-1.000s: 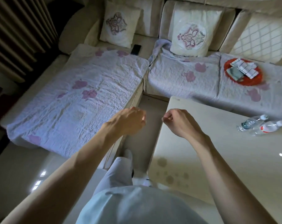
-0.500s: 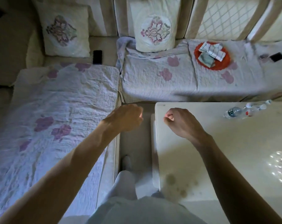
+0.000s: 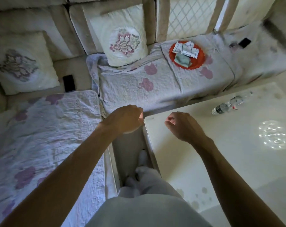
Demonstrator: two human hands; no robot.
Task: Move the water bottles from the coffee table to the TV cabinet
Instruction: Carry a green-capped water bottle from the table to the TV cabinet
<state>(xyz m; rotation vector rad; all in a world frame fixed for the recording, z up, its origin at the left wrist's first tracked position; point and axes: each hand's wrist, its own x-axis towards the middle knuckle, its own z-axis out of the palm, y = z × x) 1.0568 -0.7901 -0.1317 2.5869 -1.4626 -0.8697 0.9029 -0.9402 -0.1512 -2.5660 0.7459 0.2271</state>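
Two clear plastic water bottles lie on their sides on the white coffee table (image 3: 221,161), close to its far edge at the right: one with a dark label (image 3: 221,108) and one behind it with a red-marked label (image 3: 237,100). My right hand (image 3: 182,125) hovers over the table's near left corner, fingers curled, holding nothing. My left hand (image 3: 126,118) is a loose fist over the gap between the sofa and the table. Both hands are well short of the bottles. The TV cabinet is out of view.
An L-shaped sofa with quilted floral covers (image 3: 45,136) wraps the left and far sides. On it lie two embroidered cushions (image 3: 124,38), a dark phone (image 3: 68,82), a red plate (image 3: 199,63) with folded cloths, and dark small items (image 3: 244,42). My legs stand in the narrow gap (image 3: 127,153).
The view has swung to the right and tilted down. The bottles have shifted in the frame and now sit further right. Both hands stay curled in front of me, empty.
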